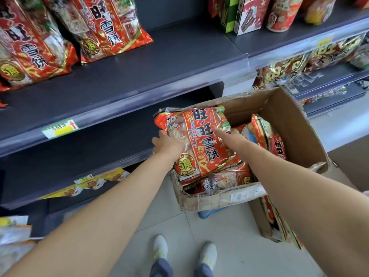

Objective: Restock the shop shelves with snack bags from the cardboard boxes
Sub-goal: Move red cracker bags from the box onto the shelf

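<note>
A large red snack bag [201, 140] with black characters is lifted above the open cardboard box [287, 124], which still holds several similar bags [267, 136]. My left hand [166, 143] grips the bag's left edge, fingers curled behind it. My right hand [224, 134] holds the bag's right side, thumb on the front. Two matching red bags [30, 47] stand on the dark upper shelf [159, 62] at the left.
The shelf below [89, 152] is dark with a yellow price tag [60, 128] on the rail above it. Boxes and cans [259, 13] stand at the upper right. More bags fill the right-hand shelves [299, 64]. The box rests on a blue stool [211, 212]; my shoes [183, 250] are on the tiled floor.
</note>
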A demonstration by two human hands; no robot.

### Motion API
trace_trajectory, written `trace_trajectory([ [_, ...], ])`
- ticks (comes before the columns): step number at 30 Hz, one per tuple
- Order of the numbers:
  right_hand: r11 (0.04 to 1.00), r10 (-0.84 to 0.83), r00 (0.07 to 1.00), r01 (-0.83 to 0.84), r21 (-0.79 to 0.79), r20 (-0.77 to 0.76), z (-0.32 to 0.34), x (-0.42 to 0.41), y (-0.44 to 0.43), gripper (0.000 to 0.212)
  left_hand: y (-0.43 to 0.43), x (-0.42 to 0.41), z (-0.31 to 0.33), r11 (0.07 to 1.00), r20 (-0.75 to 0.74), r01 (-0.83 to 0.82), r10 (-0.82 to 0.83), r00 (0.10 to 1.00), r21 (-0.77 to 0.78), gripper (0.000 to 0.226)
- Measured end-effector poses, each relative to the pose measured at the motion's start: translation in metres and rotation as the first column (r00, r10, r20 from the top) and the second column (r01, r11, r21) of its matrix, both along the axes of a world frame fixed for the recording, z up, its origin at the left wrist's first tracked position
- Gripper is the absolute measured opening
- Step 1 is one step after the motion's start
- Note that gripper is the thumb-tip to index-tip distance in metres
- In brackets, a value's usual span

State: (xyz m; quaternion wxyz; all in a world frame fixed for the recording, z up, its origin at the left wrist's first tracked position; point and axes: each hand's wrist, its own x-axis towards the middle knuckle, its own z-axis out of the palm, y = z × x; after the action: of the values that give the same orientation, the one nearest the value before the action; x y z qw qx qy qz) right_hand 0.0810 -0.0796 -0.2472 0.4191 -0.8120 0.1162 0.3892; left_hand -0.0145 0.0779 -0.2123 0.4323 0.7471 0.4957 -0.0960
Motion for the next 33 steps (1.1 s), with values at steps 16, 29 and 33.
trace_trajectory([
  [16,0.876,-0.3,0.951,0.305,0.373,-0.073,0.068,0.008,-0.028,0.015,-0.013,-0.003,0.018,0.997,0.013,0.074,-0.074,0.997,0.009,0.067],
  [29,0.85,-0.24,0.958,0.127,0.511,0.16,0.182,-0.008,-0.006,0.016,0.016,-0.002,0.101,0.979,0.472,-0.023,0.117,0.874,-0.2,0.04],
  [33,0.866,-0.178,0.94,0.009,0.499,0.292,0.197,-0.018,0.046,0.009,0.06,-0.018,0.121,0.986,0.549,-0.115,0.164,0.819,-0.123,0.027],
])
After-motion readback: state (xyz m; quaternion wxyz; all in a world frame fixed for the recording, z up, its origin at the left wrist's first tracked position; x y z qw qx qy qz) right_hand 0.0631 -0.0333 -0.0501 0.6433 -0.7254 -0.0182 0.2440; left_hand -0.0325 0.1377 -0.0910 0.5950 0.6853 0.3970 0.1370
